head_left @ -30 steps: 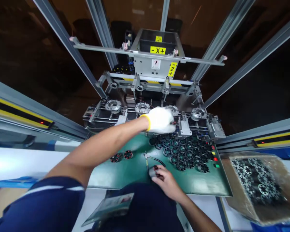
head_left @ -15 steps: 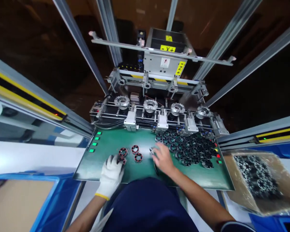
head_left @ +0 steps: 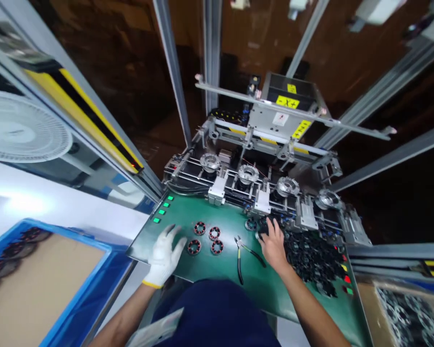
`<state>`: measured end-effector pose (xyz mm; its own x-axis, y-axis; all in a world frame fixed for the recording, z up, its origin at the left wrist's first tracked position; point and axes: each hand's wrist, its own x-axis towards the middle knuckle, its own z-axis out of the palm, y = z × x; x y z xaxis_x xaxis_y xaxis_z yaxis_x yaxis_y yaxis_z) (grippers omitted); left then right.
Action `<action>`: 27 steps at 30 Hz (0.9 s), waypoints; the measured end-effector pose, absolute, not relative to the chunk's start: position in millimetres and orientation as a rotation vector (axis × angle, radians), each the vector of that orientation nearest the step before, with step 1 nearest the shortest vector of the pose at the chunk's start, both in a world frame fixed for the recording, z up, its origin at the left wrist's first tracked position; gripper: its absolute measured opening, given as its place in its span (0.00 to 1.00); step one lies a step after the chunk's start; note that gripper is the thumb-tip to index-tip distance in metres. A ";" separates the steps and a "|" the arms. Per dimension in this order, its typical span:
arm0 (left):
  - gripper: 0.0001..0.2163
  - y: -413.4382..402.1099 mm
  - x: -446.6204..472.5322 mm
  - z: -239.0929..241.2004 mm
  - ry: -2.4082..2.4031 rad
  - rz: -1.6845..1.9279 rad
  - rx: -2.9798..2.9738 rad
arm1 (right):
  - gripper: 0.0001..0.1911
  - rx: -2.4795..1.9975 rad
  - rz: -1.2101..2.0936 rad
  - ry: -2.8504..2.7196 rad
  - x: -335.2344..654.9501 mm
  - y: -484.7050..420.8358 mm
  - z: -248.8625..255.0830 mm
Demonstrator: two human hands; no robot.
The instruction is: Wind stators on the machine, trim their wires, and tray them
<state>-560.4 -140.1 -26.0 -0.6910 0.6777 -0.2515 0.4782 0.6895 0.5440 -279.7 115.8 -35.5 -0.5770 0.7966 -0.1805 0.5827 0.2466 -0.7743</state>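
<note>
My left hand, in a white knitted glove with a yellow cuff, is open at the left of the green worktop, thumb apart from the fingers. Just to its right lie several wound motor stators, red and black rings; the nearest stator is clear of the thumb. My bare right hand reaches over the left edge of a pile of black stator cores, fingers apart. Whether its fingertips touch a core is unclear. A pair of cutting pliers with splayed handles lies between the hands.
Behind the worktop runs a machine with a row of metal ring holders. Green buttons sit at the left. A blue tray holds wound parts at far left; a carton of cores stands at right. A fan is at left.
The camera has turned left. My left hand has drawn back from the stator it covered, which now lies uncovered. My right hand has moved from the pliers to the core pile.
</note>
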 end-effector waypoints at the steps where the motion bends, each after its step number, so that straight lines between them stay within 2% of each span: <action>1: 0.24 -135.3 -562.4 -28.9 2.442 0.651 0.879 | 0.19 -1.270 1.322 -2.212 -282.0 113.1 -29.4; 5: 0.24 -115.7 -557.2 -50.4 2.342 0.767 0.852 | 0.34 -1.097 1.747 -2.001 -303.9 112.5 -0.3; 8: 0.25 -110.1 -546.0 -69.8 2.304 0.845 0.861 | 0.31 -0.923 1.929 -1.909 -348.4 133.9 22.1; 10: 0.25 -117.6 -541.4 -80.6 2.339 0.880 0.855 | 0.28 -0.829 1.926 -1.923 -392.6 160.2 33.8; 16: 0.29 -173.8 -540.9 -102.3 2.626 0.857 0.818 | 0.15 -0.602 1.498 -2.272 -542.6 242.7 43.1; 21: 0.27 -187.9 -534.9 -115.4 2.715 0.797 0.861 | 0.04 -0.442 1.151 -2.638 -597.3 261.5 25.1; 27: 0.26 -183.1 -533.3 -114.0 2.835 0.599 1.104 | 0.07 -0.397 0.744 -2.958 -601.2 260.3 15.1</action>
<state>-533.3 -183.1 -114.0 -0.7456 0.6589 0.0997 0.6430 0.6719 0.3676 -601.2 260.3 15.1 -0.9646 0.2637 0.0010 0.2319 0.8499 -0.4731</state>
